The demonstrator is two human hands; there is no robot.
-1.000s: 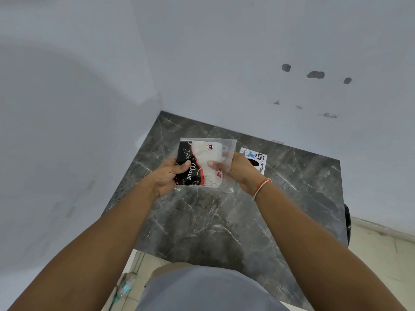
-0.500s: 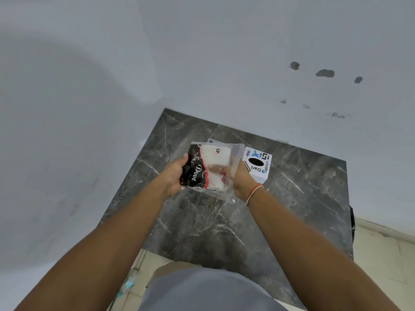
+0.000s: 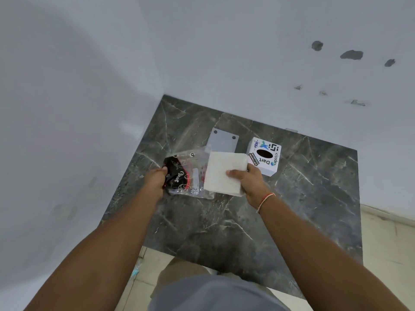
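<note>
Whereas the white napkin stack (image 3: 222, 173) sat inside the clear packet (image 3: 188, 176) half a second ago, we now find it drawn out and held free in the right hand (image 3: 250, 182). The thumb lies on top and the fingers (image 3: 251, 170) wrap its right edge. The left hand (image 3: 157, 179) pinches the packet's left end. The packet, printed black and red, sags just left of the right fingers, its edge tucked under the stack; we cannot tell whether it touches the desk (image 3: 224, 221). Just beyond the right fingers stands a white stickered box (image 3: 265, 157), its place on the desk unchanged. Beyond and between both hands lies a grey plate (image 3: 223, 141) with two holes, formerly almost hidden behind the packet.
</note>
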